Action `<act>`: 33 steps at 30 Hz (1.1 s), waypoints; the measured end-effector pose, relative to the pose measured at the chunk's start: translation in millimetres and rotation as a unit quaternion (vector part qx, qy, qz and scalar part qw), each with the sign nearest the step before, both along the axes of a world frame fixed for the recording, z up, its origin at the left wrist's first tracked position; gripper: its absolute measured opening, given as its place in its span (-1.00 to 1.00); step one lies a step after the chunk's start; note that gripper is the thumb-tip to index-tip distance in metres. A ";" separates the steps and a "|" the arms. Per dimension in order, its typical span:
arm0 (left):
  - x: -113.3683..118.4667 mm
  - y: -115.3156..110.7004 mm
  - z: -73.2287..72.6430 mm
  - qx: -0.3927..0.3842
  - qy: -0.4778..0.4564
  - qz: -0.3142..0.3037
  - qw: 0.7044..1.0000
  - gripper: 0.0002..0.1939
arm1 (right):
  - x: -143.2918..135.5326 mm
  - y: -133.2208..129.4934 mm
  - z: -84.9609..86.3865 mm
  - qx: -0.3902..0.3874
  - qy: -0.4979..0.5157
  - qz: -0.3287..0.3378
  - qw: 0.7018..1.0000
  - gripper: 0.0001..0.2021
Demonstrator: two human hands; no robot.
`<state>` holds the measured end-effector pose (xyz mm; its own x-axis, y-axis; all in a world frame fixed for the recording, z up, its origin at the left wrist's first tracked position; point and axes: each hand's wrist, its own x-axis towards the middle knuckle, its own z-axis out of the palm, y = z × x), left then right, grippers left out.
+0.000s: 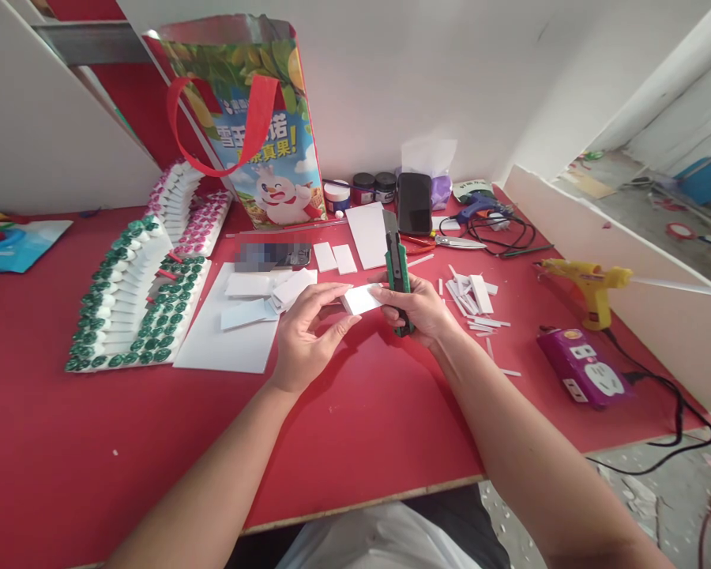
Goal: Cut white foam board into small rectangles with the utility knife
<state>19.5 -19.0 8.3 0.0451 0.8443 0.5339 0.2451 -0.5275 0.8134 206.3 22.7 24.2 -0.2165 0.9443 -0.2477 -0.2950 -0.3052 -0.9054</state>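
Observation:
A small white rectangular piece of board (361,299) is held up over the red table, between my two hands. My left hand (314,332) pinches its left end with thumb and fingertips. Wrapped in my right hand (415,310) is a green and black utility knife (398,273), blade up and pointing away from me. The right thumb also presses on the right end of the board piece. Left of my hands, several cut white pieces (254,284) lie on a larger white sheet (228,344). White offcut strips (471,296) are scattered to the right.
On the red table (355,435), a yellow glue gun (596,288) and a purple power socket (586,367) with cables sit at right. A printed bag (272,170), a phone (414,204), jars (364,188) and pliers (459,242) stand or lie behind. Left is a green-studded white model (145,296).

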 end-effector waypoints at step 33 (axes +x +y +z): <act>0.6 5.9 0.5 -0.114 -0.103 -0.005 0.988 -0.83 | 0.8 -4.2 6.2 0.074 -0.146 -0.056 0.985 -0.69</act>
